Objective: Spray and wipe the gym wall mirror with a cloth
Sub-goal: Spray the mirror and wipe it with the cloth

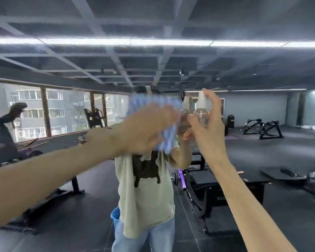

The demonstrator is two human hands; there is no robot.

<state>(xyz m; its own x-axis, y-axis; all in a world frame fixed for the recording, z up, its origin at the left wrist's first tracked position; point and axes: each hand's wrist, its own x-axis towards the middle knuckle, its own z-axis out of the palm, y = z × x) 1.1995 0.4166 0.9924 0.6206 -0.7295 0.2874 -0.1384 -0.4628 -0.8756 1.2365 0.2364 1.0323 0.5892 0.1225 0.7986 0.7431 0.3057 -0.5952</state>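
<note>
Wiping now: my left hand [147, 128] holds the cloth [153, 102]. At three o'clock, my right hand [207, 135] grips the spray bottle [201, 115]; spraying likely next.

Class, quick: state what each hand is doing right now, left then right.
Left hand: on the striped cloth, too blurred to tell the grip.
Right hand: closed round the clear spray bottle, forefinger on top.

cloth [168, 137] on mirror [253, 146], behind left hand [145, 130] | spray bottle [201, 113] in right hand [207, 131], just beside, cloth's 3 o'clock | reflected bucket [115, 215] at cloth's 6 o'clock, well apart
</note>
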